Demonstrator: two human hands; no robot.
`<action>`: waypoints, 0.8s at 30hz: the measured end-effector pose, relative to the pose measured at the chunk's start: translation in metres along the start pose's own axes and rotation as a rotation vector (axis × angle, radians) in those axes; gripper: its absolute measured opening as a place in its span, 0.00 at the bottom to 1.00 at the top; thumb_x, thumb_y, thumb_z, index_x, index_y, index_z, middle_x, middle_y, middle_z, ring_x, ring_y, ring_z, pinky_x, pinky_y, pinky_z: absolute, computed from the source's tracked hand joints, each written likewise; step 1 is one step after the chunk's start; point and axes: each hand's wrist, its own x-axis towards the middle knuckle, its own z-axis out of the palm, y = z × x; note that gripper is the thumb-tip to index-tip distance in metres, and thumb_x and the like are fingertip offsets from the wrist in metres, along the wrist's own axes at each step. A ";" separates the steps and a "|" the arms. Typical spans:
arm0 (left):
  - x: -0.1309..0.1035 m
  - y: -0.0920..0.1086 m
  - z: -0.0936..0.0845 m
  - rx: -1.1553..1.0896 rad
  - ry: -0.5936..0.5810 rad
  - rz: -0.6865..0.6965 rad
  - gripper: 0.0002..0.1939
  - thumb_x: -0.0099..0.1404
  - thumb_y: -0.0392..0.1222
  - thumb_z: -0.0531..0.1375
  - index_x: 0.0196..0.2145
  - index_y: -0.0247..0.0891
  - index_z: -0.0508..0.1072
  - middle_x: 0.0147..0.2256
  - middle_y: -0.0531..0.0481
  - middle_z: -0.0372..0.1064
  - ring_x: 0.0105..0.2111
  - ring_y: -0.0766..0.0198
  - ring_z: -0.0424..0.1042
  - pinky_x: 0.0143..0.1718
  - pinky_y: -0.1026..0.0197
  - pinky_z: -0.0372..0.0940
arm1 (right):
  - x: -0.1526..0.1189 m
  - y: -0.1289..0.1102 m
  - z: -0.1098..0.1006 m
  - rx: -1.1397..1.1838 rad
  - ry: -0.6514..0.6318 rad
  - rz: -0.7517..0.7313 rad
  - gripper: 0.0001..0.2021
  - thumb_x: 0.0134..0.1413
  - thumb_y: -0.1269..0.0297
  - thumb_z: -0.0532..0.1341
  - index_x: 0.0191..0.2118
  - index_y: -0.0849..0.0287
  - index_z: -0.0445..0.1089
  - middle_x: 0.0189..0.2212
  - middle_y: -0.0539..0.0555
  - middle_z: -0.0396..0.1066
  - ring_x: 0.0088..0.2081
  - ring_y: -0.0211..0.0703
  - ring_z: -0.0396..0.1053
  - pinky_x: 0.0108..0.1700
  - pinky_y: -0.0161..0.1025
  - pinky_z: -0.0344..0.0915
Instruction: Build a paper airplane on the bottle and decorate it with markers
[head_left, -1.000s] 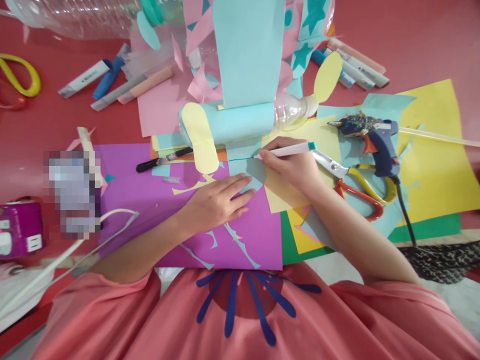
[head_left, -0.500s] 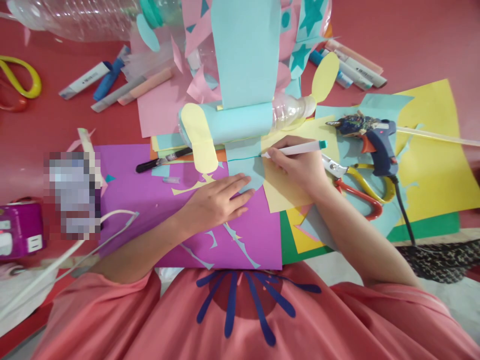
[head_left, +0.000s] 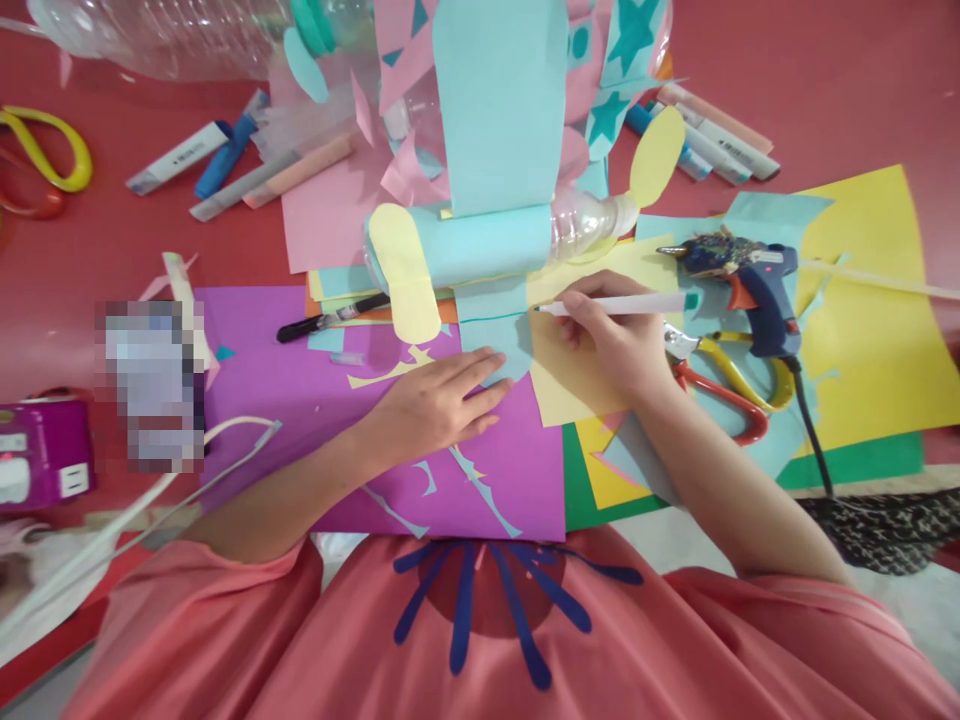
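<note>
The right hand (head_left: 616, 335) grips a slim white plastic marker (head_left: 619, 304). The left hand (head_left: 442, 400), fingers loosely spread, presses the round-ended pale-blue paper (head_left: 510, 340).

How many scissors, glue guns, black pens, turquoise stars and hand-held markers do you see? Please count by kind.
Scissors: 2 (left pair, right pair)
Glue gun: 1
Black pen: 1
Turquoise stars: 2 (upper star, lower star)
Marker in right hand: 1
Total: 7
</note>
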 end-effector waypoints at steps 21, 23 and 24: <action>-0.002 -0.003 0.005 -0.077 0.032 -0.073 0.11 0.71 0.32 0.52 0.45 0.30 0.73 0.45 0.39 0.76 0.49 0.56 0.76 0.50 0.57 0.75 | -0.003 0.002 -0.004 -0.161 -0.092 0.012 0.05 0.47 0.64 0.63 0.27 0.59 0.71 0.21 0.48 0.68 0.23 0.34 0.62 0.25 0.35 0.57; -0.002 -0.003 0.005 -0.072 0.021 -0.076 0.11 0.71 0.32 0.52 0.45 0.31 0.73 0.45 0.40 0.76 0.49 0.57 0.76 0.50 0.57 0.75 | -0.004 0.000 -0.002 -0.162 -0.079 0.026 0.04 0.46 0.64 0.63 0.27 0.59 0.71 0.21 0.48 0.68 0.22 0.33 0.62 0.25 0.35 0.57; -0.002 -0.003 0.005 -0.071 0.008 -0.076 0.11 0.71 0.32 0.52 0.45 0.32 0.73 0.46 0.40 0.76 0.49 0.57 0.76 0.50 0.57 0.75 | -0.004 -0.001 -0.001 -0.172 -0.066 0.032 0.04 0.46 0.65 0.62 0.26 0.59 0.71 0.20 0.48 0.68 0.22 0.33 0.62 0.25 0.35 0.57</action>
